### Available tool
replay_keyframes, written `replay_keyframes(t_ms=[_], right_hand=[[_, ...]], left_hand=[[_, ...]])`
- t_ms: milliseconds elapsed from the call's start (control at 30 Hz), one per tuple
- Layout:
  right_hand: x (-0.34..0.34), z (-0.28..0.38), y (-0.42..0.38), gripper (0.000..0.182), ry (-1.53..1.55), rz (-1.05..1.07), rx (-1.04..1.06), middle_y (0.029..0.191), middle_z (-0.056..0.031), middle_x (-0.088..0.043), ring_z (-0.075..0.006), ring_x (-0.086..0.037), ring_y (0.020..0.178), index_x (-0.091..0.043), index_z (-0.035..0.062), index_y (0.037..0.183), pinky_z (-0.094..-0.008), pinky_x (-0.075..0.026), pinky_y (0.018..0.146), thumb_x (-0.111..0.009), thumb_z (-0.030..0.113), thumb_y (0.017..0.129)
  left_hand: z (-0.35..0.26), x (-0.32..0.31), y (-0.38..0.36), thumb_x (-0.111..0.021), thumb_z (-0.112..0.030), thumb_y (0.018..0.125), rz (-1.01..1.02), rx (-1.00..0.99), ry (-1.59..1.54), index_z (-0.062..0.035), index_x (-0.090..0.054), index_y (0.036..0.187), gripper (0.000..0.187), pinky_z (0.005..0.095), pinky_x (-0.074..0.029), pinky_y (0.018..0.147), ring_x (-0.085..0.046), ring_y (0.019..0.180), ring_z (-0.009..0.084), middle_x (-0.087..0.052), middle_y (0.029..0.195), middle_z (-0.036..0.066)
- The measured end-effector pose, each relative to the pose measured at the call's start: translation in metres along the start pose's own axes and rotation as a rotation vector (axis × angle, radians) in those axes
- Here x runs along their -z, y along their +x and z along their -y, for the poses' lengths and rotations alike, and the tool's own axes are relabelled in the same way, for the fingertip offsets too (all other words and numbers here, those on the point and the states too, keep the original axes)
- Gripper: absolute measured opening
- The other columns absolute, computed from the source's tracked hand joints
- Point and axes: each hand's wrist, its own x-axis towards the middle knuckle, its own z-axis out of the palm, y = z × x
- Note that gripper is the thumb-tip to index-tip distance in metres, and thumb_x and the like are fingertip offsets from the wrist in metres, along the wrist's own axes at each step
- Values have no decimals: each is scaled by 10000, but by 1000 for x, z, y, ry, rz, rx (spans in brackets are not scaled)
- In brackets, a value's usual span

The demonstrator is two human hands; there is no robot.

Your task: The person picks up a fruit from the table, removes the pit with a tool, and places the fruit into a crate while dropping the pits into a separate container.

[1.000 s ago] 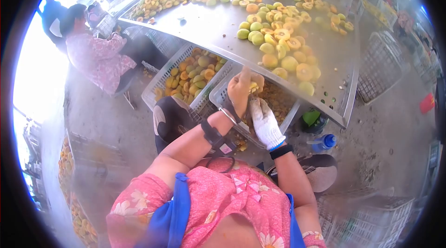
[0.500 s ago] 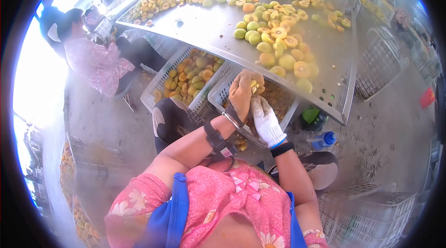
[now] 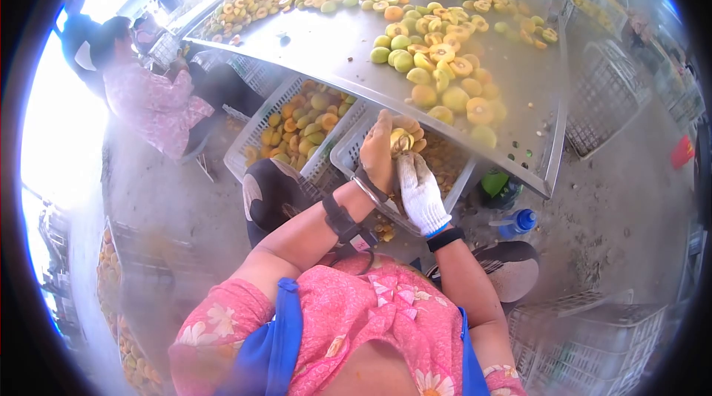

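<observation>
My left hand (image 3: pixel 378 147) is curled round a halved apricot (image 3: pixel 401 142), its cut yellow side showing. Against the lower edge of that fruit are the fingers of my right hand (image 3: pixel 420 190), which wears a white knitted glove. Those fingers are bent together, and whatever lies between them is hidden. Both hands are over a light plastic crate (image 3: pixel 343 159) under the table edge; brownish bits lie inside it. Left of it, another crate (image 3: pixel 236 153) is filled with apricots (image 3: pixel 300 125).
A metal table (image 3: pixel 334 44) holds heaps of whole and halved apricots (image 3: pixel 445 55). A blue-capped bottle (image 3: pixel 518 224) stands on the floor at right. Further crates (image 3: pixel 604 99) are at the right side. A seated person (image 3: pixel 152 99) works at the far left.
The apricot in my left hand now shows more of its opened, cut side. Both hands have shifted slightly left; the gloved fingers remain against the fruit.
</observation>
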Motion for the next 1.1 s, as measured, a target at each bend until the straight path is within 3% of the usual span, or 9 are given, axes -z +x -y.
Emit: replay_keyframes(t_ms=[100,133,333,533,733,833,933,1033,1100], right_hand=[[-2,-12,3,420,-85,-42,150,905,-101,-646,-169,-585,781,-587,-14,1201,-311,-491,699,-477,364,1053],[-3,-11,2,420,-75,-27,108,884,-87,-642,-153,-573,738,-586,-8,1207,-302,-478,661,-478,368,1053],[-4,-7,-1,391,173,86,-89,728,-15,-577,-81,-483,534,-578,44,1185,-258,-379,488,-476,398,1052],[-2,8,-10,328,228,205,-149,635,18,-500,-76,-437,489,-568,79,1097,-255,-338,445,-475,391,1056],[-9,-19,-5,321,180,93,7,622,28,-482,-70,-422,488,-563,88,1075,-250,-321,438,-486,398,1051],[-2,-10,-10,325,267,180,-117,627,34,-491,-65,-426,479,-565,92,1100,-246,-319,427,-499,405,1045],[0,-9,-11,334,321,226,-200,629,38,-496,-63,-426,466,-567,101,1126,-245,-311,415,-514,419,1036],[1,-1,-14,345,299,218,-226,630,40,-498,-63,-425,459,-574,115,1127,-241,-305,408,-527,442,1028],[-1,3,-14,349,286,196,-186,629,40,-497,-65,-425,457,-583,123,1101,-235,-308,408,-537,460,1021]], left_hand=[[1,3,-1,-501,-405,1043,-6,30,29,-26,-643,986,408,395,-584,808,-678,855,240,-676,941,109],[1,5,-1,-506,-409,1040,-5,42,33,-23,-644,984,414,391,-585,808,-679,855,238,-678,940,111],[6,8,-2,-516,-426,1032,65,-405,412,-7,-658,963,447,358,-595,732,-679,779,224,-687,906,119],[-34,-1,-6,-480,-463,1041,2,87,229,-15,-671,909,505,358,-591,685,-672,749,211,-685,852,111],[-2,5,-5,-492,-504,1026,152,-418,506,-38,-618,817,526,388,-577,669,-661,716,231,-662,799,114],[-23,-2,-7,-471,-479,1042,100,54,224,-26,-633,835,524,362,-568,672,-657,715,216,-674,814,122],[-26,10,0,-462,-489,1042,278,113,228,-20,-645,859,536,353,-563,669,-658,709,218,-678,813,133],[-2,8,0,-446,-511,1040,216,-442,690,-25,-617,811,564,349,-561,657,-656,689,241,-677,811,147],[-10,6,0,-435,-497,1047,186,-201,554,-22,-615,783,572,345,-560,647,-652,660,247,-681,796,153]])
